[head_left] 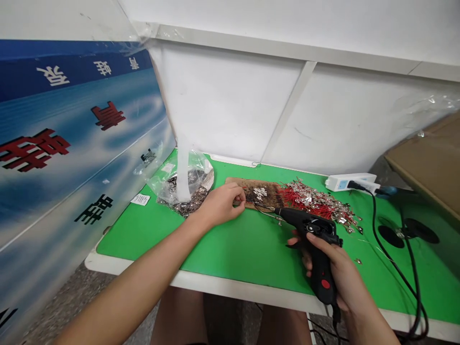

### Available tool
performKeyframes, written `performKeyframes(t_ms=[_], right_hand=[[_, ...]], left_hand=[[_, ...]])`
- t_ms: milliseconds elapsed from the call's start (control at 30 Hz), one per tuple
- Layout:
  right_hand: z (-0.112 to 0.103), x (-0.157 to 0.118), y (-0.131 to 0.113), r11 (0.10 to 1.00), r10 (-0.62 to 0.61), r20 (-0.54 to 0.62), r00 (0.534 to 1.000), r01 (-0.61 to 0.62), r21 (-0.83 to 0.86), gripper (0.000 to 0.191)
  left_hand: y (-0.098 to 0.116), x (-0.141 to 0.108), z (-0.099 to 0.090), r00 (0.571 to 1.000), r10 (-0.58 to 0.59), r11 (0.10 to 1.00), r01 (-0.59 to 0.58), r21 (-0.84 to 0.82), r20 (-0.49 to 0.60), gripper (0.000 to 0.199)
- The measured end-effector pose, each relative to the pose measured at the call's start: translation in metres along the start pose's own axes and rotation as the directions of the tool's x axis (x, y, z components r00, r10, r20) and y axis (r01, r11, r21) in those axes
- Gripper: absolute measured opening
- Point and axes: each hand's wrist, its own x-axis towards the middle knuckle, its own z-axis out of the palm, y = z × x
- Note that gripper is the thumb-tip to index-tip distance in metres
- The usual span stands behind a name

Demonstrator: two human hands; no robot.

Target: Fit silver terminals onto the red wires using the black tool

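My right hand (334,263) is wrapped round the grip of a black soldering gun (319,258), its tip pointing left over a scorched brown board (240,184). Small silvery metal pieces (260,193) lie on the board. At the board's left end, my left hand (226,201) has its thumb and fingers curled together in a pinch; whatever is between the fingertips is too small to make out. Beside the board on the right spreads a pile of red wires with metal ends (319,201). Left of my left hand sits a clear plastic bag (194,167) with many small metal parts.
A white power strip (348,182) with a black plug stands at the back right, its cable (381,258) running down the right side. A cardboard box (427,143) rises at the right. A blue printed panel (82,120) borders the green table (233,249) on the left.
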Motion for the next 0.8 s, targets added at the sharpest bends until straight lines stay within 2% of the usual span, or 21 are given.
performKeyframes(t_ms=[233,667,800], right_hand=[[0.0038,-0.0034,-0.0035,1.0,0.004,-0.02,1.0,-0.004,-0.002,0.065],[0.0034,-0.0012,-0.0024,0.996,0.016,-0.01,1.0,-0.015,0.087,0.058],[0.0021,-0.0023,-0.0016,0.981,-0.015,0.017,1.0,0.012,0.196,0.055]], left_hand=[[-0.001,0.0011,0.001,1.0,0.001,1.0,-0.001,0.014,0.002,0.008],[-0.0014,0.0006,0.0003,1.0,0.005,1.0,-0.005,0.009,0.02,0.008],[-0.0021,0.0001,0.0002,1.0,0.002,1.0,-0.002,0.009,0.021,0.008]])
